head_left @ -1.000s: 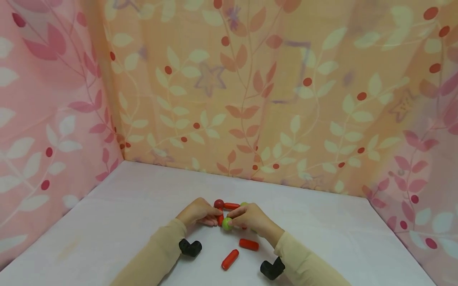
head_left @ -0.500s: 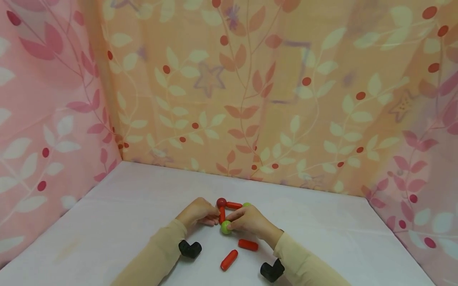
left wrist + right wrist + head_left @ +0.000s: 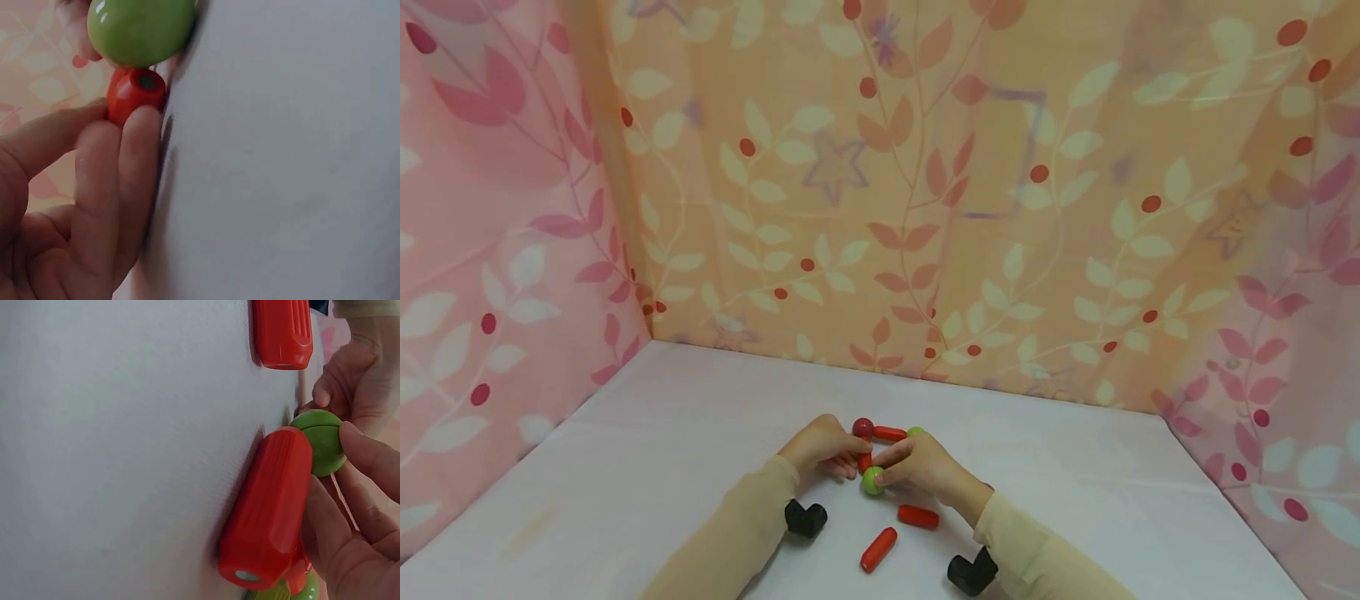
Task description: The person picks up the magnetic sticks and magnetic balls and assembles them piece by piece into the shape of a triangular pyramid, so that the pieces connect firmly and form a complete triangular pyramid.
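Observation:
In the head view, my left hand point(image 3: 824, 447) pinches a red rod point(image 3: 125, 94) between thumb and fingers; a dark inset shows in the rod's end in the left wrist view. Opposite it, my right hand point(image 3: 931, 472) pinches a green ball point(image 3: 872, 481) with a seam around it, right at the rod's near end. A dark red ball point(image 3: 862, 427) sits at the rod's far end. From there a second red rod point(image 3: 890, 433) runs right to another green ball point(image 3: 915, 432), partly hidden behind my right hand.
Two loose red rods lie on the white tabletop point(image 3: 722, 400) nearer me, one point(image 3: 918, 517) below my right hand and another point(image 3: 878, 550) closer still. Black camera mounts point(image 3: 806, 520) jut from both wrists. Patterned cloth walls point(image 3: 850, 208) stand at the back and sides.
The green ball in my right hand has moved slightly toward me. My left fingers drew back a little from the red rod half a second ago and now grip it. The loose rods stay put.

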Available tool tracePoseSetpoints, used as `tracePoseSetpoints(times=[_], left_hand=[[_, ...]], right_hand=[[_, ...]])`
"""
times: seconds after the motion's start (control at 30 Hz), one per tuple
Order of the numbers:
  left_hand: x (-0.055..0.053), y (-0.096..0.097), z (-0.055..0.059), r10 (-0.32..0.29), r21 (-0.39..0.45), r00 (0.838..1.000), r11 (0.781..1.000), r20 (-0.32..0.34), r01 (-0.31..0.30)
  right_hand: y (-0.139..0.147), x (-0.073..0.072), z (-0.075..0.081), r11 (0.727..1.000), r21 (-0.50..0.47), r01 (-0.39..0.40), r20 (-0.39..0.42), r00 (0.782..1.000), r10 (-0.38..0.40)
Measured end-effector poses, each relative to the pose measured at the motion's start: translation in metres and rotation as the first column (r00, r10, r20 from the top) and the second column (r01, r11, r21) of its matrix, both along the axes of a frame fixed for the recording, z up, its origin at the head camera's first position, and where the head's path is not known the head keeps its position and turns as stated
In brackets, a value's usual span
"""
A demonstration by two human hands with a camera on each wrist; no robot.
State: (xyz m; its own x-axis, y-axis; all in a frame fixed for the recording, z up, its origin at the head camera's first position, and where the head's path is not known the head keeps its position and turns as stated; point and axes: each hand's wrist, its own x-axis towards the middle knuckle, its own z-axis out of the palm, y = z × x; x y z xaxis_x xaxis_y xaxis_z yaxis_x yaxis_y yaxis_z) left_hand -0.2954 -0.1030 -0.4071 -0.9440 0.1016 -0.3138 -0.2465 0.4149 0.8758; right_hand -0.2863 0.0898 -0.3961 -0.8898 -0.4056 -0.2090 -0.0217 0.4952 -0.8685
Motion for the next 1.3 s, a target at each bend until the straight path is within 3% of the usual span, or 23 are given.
tracePoseSetpoints(times=[0.17, 0.47, 0.87, 1.1, 1.3], left_hand=[[-0.003, 0.002, -0.001, -0.003, -0.001, 1.0, 1.0, 0.02, 0.003], [-0.005, 0.001, -0.011, 0.069, 0.165, 0.995, 0.983, 0.068, -0.079], [-0.006, 0.002, -0.009, 0.031, 0.209, 0.997, 0.977, 0.071, -0.045], [-0.006, -0.001, -0.009, 0.025, 0.212, 0.996, 0.976, 0.081, -0.042], [-0.006, -0.005, -0.01, 0.018, 0.199, 0.995, 0.979, 0.096, -0.036]], right_hand=[[0.001, 0.003, -0.001, 1.0, 0.024, 0.005, -0.035, 0.999, -0.004], [-0.002, 0.011, 0.004, 0.997, 0.071, 0.009, -0.07, 0.998, -0.004], [0.001, 0.009, 0.012, 0.995, 0.087, 0.045, -0.099, 0.994, -0.036], [0.024, -0.008, 0.02, 0.975, 0.094, 0.202, -0.151, 0.971, -0.187], [0.041, -0.022, 0.017, 0.953, 0.065, 0.297, -0.089, 0.953, -0.291]])
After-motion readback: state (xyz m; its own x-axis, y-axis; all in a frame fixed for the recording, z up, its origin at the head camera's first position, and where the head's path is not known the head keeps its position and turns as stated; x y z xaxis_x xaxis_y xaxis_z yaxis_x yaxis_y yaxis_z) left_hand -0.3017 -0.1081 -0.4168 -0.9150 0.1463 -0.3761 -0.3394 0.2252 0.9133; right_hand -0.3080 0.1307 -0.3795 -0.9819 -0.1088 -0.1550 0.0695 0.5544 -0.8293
